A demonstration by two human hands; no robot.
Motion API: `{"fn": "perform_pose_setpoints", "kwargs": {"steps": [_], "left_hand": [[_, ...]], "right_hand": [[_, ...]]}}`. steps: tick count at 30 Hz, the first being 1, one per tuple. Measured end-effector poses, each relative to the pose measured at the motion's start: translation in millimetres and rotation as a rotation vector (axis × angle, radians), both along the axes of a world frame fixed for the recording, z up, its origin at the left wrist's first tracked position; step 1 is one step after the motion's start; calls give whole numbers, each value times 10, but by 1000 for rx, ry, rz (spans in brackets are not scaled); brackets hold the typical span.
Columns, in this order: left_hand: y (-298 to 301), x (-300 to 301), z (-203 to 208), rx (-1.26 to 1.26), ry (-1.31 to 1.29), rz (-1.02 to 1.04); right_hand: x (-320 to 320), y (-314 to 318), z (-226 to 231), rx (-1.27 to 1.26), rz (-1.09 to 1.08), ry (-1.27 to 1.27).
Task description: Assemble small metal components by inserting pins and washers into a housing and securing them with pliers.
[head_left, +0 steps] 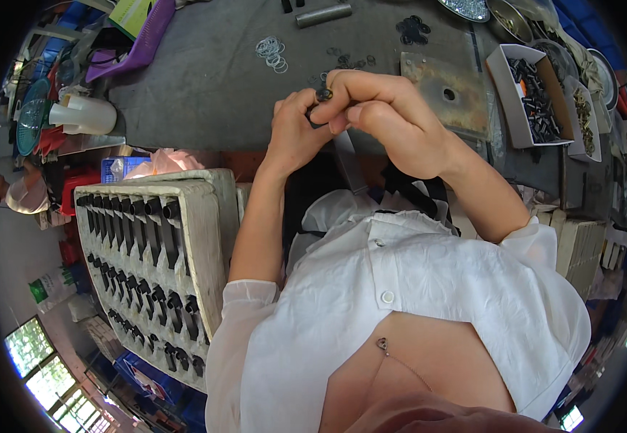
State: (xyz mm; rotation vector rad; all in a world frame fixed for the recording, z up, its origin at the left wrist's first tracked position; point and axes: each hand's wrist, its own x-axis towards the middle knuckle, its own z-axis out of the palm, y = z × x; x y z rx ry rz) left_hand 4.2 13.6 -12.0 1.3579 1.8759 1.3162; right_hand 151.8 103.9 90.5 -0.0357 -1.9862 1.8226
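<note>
Black and round at its visible end, a small part (324,94) sits between the hands at the near edge of the counter (191,79). The left hand (293,133) is closed on it; the right hand (394,126) has its fingertips bunched there, though whether they pinch anything I cannot tell. Work on it looks unfinished: pale rings (271,55) lie loose, while similar black pieces (171,211) fill rows in a foam tray (214,224).
</note>
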Motion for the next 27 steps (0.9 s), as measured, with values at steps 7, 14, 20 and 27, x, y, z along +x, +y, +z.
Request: {"fn": "perform_pose_setpoints", "kwargs": {"steps": [7, 14, 20, 27], "left_hand": [[-25, 11, 62, -99, 71, 9], [-33, 66, 124, -11, 110, 1], [-44, 138, 141, -66, 181, 41], [-89, 79, -55, 6, 171, 89]], "right_hand": [[37, 36, 24, -16, -13, -81], [24, 4, 14, -49, -14, -96], [33, -66, -48, -188, -162, -55], [52, -17, -26, -157, -43, -61]]}}
